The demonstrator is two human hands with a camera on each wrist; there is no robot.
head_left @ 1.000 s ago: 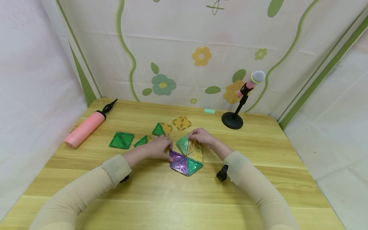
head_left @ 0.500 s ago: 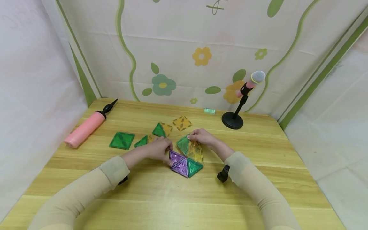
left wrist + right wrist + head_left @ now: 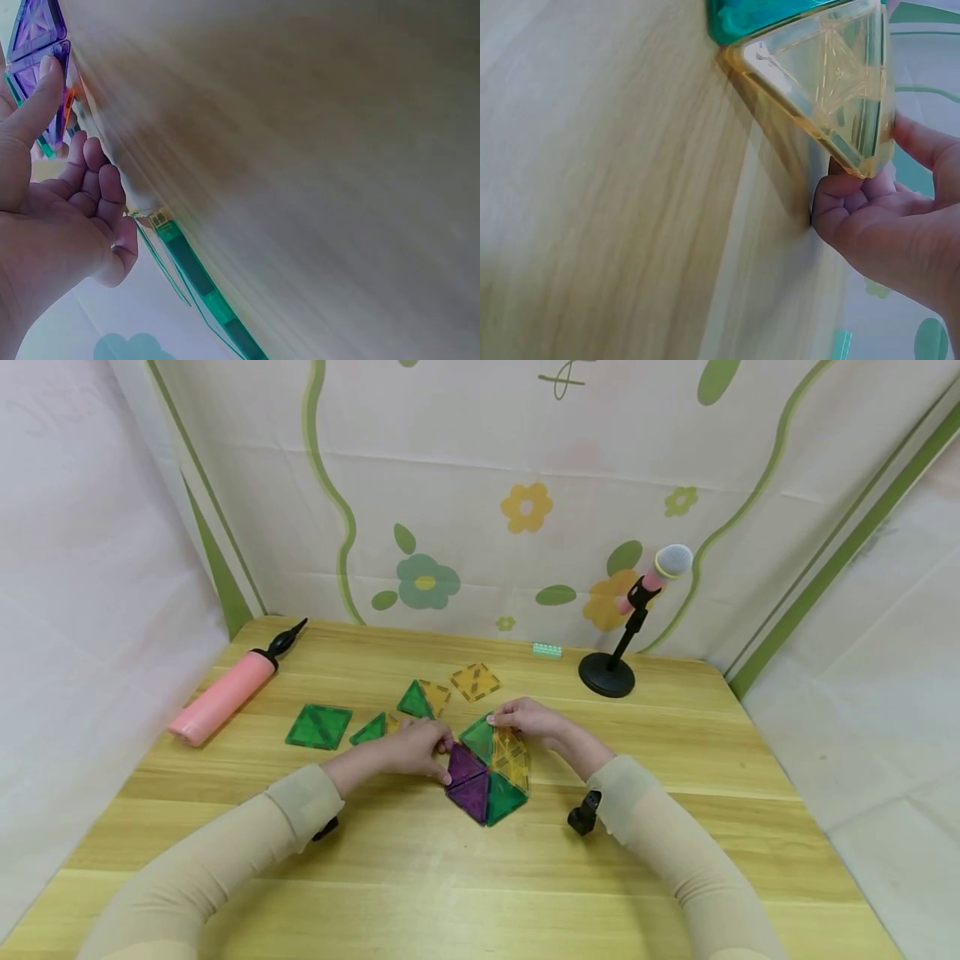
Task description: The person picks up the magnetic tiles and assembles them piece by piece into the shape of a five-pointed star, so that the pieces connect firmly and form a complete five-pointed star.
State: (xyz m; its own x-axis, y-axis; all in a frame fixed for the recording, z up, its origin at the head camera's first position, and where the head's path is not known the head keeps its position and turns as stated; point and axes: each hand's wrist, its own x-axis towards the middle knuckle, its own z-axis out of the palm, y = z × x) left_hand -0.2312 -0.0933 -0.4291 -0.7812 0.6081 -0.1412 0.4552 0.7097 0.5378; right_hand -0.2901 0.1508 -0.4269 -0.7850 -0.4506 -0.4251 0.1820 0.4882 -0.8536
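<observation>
I am folding a ring of magnetic triangle tiles [image 3: 487, 772] up off the table [image 3: 420, 877]; the cluster sits just below the middle of the head view, between my two hands. My left hand [image 3: 408, 747] has its fingers curled at the cluster's left edge, with the thumb pressed against the purple tiles [image 3: 34, 45], as the left wrist view shows in its upper left corner. My right hand [image 3: 528, 718] pinches the top corner where the green tile [image 3: 480, 737] meets the yellow tile [image 3: 832, 82]; the right wrist view shows that yellow piece lifted and tilted, with my curled fingers behind its lower corner.

To do this well, I judge that I need to raise both sides evenly, so the magnetic edges stay joined rather than popping apart. The purple side looks steeper than the teal tile [image 3: 504, 793] at the lower right, which lies flatter, so I should keep light pressure inward and let the edges hinge. Pulling too hard at the top corner could split the seam.

Loose tiles lie to the upper left: a green square [image 3: 318, 725], small green triangles [image 3: 413, 700] and yellow squares [image 3: 474, 681].
</observation>
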